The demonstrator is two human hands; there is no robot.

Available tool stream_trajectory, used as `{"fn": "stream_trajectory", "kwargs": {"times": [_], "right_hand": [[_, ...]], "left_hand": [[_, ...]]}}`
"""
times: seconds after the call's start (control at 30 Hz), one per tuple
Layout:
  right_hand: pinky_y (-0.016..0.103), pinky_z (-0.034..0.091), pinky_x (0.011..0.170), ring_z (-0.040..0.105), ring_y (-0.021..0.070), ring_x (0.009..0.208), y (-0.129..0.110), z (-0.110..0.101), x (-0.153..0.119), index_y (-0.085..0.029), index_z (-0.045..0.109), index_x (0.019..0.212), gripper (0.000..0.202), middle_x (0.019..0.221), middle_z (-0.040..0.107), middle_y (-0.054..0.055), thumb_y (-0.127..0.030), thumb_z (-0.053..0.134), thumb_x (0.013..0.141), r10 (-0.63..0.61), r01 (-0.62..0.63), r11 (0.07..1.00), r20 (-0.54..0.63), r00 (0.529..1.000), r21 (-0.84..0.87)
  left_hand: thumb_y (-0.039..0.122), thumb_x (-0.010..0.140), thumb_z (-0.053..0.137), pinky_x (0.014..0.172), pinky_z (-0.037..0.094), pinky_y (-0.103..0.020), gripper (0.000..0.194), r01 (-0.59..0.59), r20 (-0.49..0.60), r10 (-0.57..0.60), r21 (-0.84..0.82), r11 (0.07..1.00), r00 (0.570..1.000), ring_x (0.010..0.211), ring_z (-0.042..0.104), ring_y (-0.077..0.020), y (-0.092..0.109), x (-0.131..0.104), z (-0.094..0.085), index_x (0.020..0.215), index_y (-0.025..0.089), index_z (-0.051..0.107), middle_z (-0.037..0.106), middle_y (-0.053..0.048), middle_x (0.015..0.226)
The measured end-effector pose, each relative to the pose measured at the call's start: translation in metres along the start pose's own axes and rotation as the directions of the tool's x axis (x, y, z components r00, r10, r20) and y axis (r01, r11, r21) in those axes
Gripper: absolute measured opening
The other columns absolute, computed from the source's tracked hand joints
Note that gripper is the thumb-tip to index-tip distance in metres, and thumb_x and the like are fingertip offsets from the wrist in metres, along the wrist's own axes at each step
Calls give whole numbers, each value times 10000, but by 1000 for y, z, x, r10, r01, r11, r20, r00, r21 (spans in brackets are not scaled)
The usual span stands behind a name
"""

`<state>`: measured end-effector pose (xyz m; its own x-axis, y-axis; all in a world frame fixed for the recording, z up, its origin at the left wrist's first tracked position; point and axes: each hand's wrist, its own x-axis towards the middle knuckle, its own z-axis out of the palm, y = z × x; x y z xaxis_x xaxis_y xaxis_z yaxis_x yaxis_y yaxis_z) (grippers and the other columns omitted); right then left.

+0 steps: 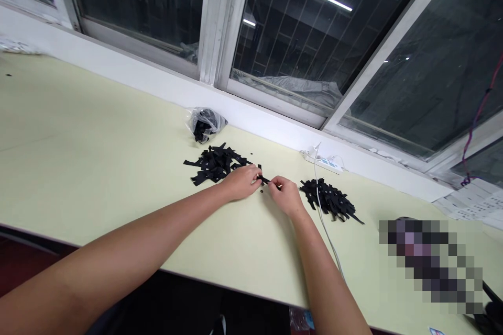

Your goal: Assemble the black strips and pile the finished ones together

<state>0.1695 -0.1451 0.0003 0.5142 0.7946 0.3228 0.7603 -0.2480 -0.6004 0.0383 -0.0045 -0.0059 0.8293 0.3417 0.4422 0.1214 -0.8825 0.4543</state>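
Note:
Over the pale table, my left hand and my right hand face each other, a short gap between them. A narrow black strip spans that gap, its ends pinched in the fingers of both hands. Just left of my left hand lies a loose heap of short black strips, some with small light spots. A second heap of black strips is to the right of my right hand. Tiny black ring-like bits lie close to the fingers. The fingertips partly hide the held strip.
A clear plastic bag with black pieces stands behind the left heap. By the window wall sits a white power strip; its white cable crosses the right heap. A blurred-out dark object lies at right on the table.

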Motion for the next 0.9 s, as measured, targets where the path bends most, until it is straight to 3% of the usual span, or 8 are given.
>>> {"fn": "stream_trajectory", "kwargs": {"times": [0.1,0.3,0.47,0.6,0.77,0.9], "right_hand": [[270,416,623,576,169,648,7,-2,3,-196,676,790,276,741,675,28,-414,509,819,43,-40,996,-31,999,83],[276,462,584,575,142,557,15,-1,7,-188,665,874,313,787,667,25,-471,549,805,164,-157,952,-5,986,264],[280,478,560,574,137,536,14,0,7,-184,665,896,312,819,674,35,-459,560,795,173,-175,922,37,984,346],[277,478,557,590,145,551,16,1,7,-177,671,920,337,816,681,44,-471,559,798,170,-173,924,40,985,340],[275,475,565,598,152,570,18,2,8,-185,672,898,315,766,680,37,-461,549,808,170,-178,933,54,984,314],[274,477,579,596,146,585,18,3,7,-182,682,906,306,796,682,36,-447,579,793,159,-169,926,58,986,337]], "left_hand": [[182,929,396,836,467,-340,328,10,-54,-11,-15,1000,998,956,609,-232,-3,1,1,1183,157,601,625,-115,1090],[33,868,362,823,471,-331,335,-13,11,13,-59,998,1000,909,607,-211,-5,4,3,1049,144,620,649,-98,983],[125,948,368,853,482,-323,325,-64,16,66,-108,992,998,914,624,-197,-5,4,5,1120,156,643,683,-82,976],[239,980,433,875,479,-309,288,-140,-86,130,-122,983,988,954,622,-185,-4,5,4,1064,203,706,674,-64,983],[264,950,528,868,490,-295,223,-81,-248,29,-203,976,968,938,638,-169,-2,7,1,1013,202,733,697,-54,1020],[247,920,577,883,480,-321,150,-82,-215,40,-193,978,976,922,622,-183,2,6,-1,932,194,717,717,-33,924]]}}
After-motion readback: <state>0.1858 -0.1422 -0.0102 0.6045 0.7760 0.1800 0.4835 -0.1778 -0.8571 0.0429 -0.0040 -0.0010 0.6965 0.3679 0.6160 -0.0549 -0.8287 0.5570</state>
